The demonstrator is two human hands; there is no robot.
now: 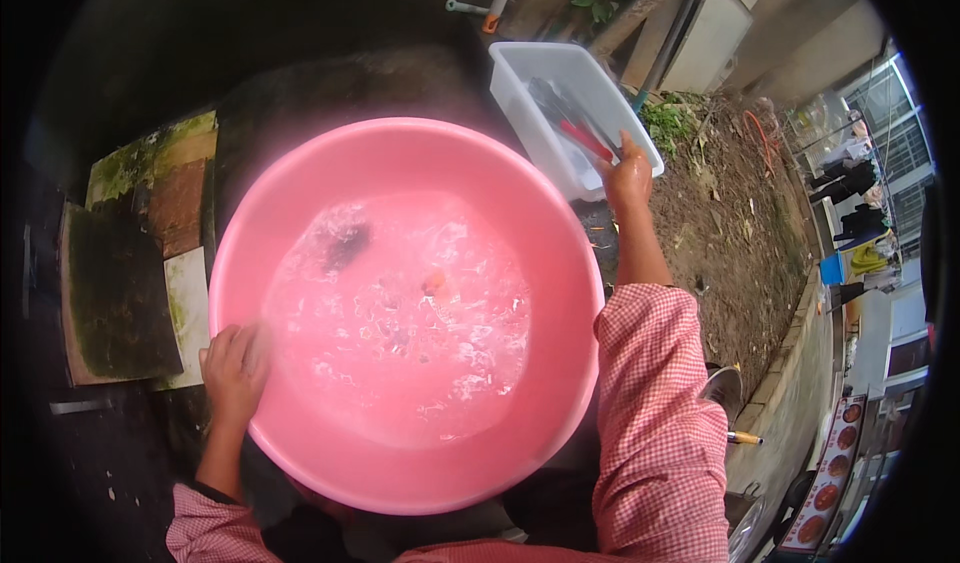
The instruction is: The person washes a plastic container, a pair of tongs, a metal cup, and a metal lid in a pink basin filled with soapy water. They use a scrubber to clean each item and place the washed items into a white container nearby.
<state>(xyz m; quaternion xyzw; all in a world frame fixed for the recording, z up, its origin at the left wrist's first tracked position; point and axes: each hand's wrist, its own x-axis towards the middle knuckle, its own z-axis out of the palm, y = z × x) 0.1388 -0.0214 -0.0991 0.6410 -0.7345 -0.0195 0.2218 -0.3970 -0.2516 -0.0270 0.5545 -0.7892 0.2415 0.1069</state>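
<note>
A large round pink plastic basin (pixel 409 480) lies before me with rippling water in it. A dark blurred thing (pixel 346 246) and a small orange-brown piece (pixel 433 283) show in the water. My left hand (pixel 234 368) lies over the basin's left rim, its fingers curled to the inside and blurred. My right hand (pixel 630 177) reaches over the near right side of a white plastic bin (pixel 525 124). Its fingers are closed on the end of a long thin bundle, with a red strip (pixel 586 139) and greyish lengths (pixel 559 105). Blur hides what the bundle is.
Mossy boards and slabs (pixel 120 293) lie on the left. To the right is bare soil (pixel 720 210) with weeds (pixel 667 120) and a low kerb (pixel 784 345). A pipe with an orange end (pixel 495 12) stands beyond the bin. Laundry (pixel 855 188) hangs far right.
</note>
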